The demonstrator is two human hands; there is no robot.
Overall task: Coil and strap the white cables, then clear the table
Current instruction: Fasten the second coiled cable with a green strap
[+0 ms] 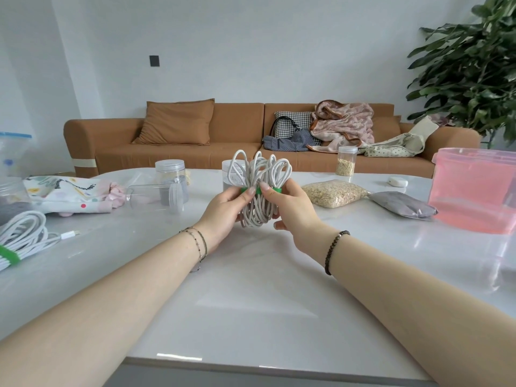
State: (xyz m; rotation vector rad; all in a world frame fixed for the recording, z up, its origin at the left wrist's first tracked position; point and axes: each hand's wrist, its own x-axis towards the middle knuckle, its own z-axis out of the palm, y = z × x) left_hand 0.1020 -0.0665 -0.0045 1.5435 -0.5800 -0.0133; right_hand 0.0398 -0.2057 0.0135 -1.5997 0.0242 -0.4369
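Holding the coiled white cable (258, 191) upright between them above the surface (251, 289), the left hand (226, 210) grips its middle while the right hand (290, 208) pinches the green strap (275, 190) around it, seemingly to keep the loops gathered for fastening.

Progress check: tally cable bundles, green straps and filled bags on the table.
Cable bundles: 2
Green straps: 2
Filled bags: 2
Total: 6
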